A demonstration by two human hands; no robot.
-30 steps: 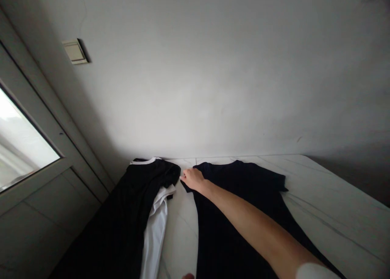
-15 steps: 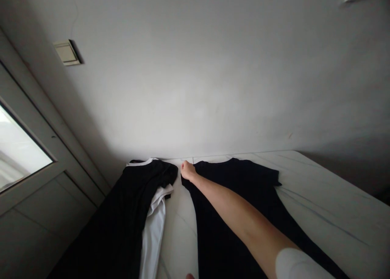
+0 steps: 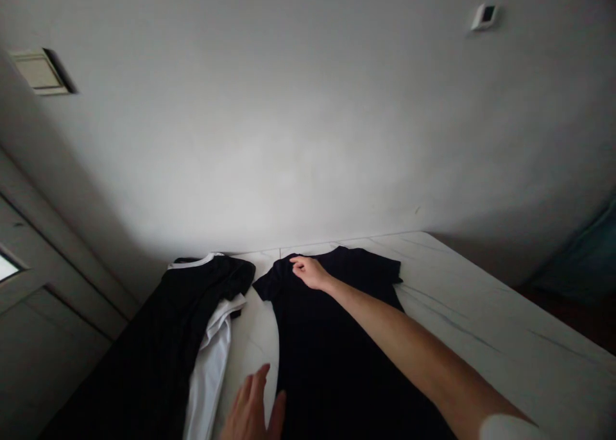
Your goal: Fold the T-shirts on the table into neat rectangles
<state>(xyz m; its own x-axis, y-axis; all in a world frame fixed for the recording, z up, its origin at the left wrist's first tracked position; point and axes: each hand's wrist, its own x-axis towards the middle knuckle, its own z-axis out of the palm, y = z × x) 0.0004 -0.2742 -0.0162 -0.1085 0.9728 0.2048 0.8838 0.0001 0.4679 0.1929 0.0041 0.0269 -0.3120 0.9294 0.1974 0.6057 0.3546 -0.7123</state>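
Note:
A black short-sleeved T-shirt lies spread out, its collar end toward the wall. Over its upper left part, near the shoulder, is my right hand. Its index finger points out apart from the loosely bent others, and no cloth shows between them. My left hand comes in at the bottom edge with fingers spread, holding nothing, beside the shirt's left side. Farther left lies a second black garment with a white neckband. White cloth shows along its right edge.
The clothes lie on a white marble-patterned tabletop that meets a grey wall. On the wall are a switch plate at left and a small white device at right. A panelled door stands at the left.
My right hand has let go of the T-shirt's left sleeve and moved right toward the shoulder. My left hand has come up into view. The camera has turned right.

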